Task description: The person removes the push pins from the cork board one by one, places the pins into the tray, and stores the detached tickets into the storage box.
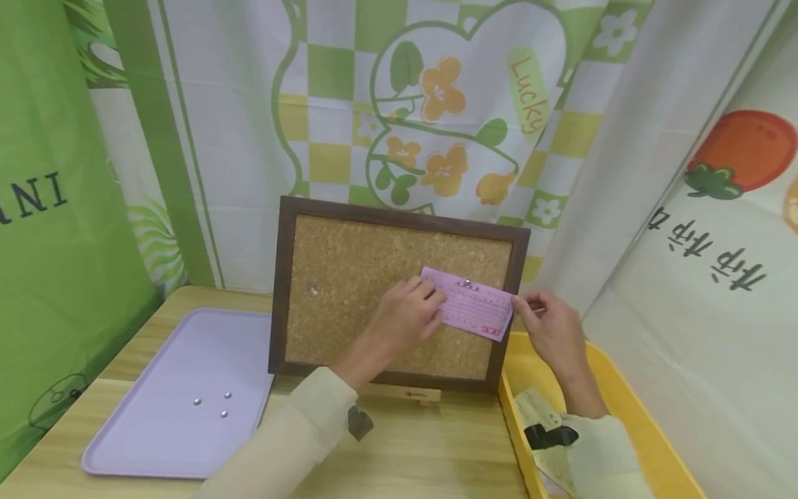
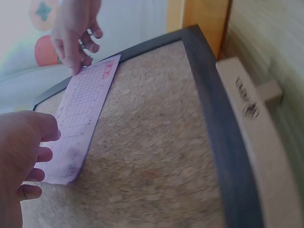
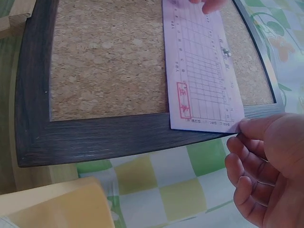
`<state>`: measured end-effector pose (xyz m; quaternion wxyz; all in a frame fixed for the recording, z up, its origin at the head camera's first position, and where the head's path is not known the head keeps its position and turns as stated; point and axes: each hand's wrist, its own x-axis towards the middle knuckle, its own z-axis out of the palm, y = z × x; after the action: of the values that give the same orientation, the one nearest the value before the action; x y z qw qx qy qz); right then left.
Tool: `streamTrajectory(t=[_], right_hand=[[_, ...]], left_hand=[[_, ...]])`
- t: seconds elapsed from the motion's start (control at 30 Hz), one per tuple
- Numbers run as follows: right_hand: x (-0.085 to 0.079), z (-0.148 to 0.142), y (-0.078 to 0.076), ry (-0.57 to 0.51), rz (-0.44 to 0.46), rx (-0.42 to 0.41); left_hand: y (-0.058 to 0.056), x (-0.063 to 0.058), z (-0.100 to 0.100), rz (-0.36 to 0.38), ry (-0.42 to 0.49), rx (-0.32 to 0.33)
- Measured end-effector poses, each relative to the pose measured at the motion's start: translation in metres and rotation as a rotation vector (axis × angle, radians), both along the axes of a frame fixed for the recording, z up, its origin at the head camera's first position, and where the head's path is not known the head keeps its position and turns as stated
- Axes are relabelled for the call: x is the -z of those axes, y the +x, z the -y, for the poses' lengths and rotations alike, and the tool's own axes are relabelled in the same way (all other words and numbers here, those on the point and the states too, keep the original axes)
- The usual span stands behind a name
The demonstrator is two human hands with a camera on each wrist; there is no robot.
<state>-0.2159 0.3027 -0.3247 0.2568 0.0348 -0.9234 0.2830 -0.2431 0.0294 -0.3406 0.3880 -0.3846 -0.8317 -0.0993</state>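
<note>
A pink printed slip [image 1: 476, 308] lies slanted against the right part of a dark-framed cork board [image 1: 349, 277], its right end overlapping the frame. Near the middle of its top edge sits a small silver pushpin [image 3: 226, 52]. My left hand [image 1: 408, 312] is at the slip's left end with its fingers curled over the paper; the fingertips are partly hidden in the head view. At the upper right corner, the thumb and forefinger of my right hand [image 1: 551, 329] pinch the slip, the other fingers loosely curled below.
A lilac tray [image 1: 156, 374] with three silver pushpins [image 1: 224, 414] lies left on the wooden table [image 1: 449, 443]. Another pin [image 1: 314, 290] is on the cork's left side. Right of the board, a yellow bin [image 1: 630, 395] holds paper slips [image 1: 536, 409]. Printed curtains hang behind.
</note>
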Motion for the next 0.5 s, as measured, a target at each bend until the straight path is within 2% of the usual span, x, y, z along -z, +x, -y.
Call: streamTrajectory(t=[0.13,0.23,0.5], right_hand=[[-0.004,0.001,0.001,0.005,-0.028,-0.004],[-0.007,0.001,0.001,0.002,-0.046,-0.014],[-0.011,0.004,0.004,-0.017,-0.025,-0.067]], left_hand=[[-0.004,-0.009,-0.008,-0.032,-0.057,-0.008],[-0.008,-0.015,-0.015,-0.048,-0.068,-0.026],[-0.017,-0.019,-0.033,-0.109,-0.035,-0.088]])
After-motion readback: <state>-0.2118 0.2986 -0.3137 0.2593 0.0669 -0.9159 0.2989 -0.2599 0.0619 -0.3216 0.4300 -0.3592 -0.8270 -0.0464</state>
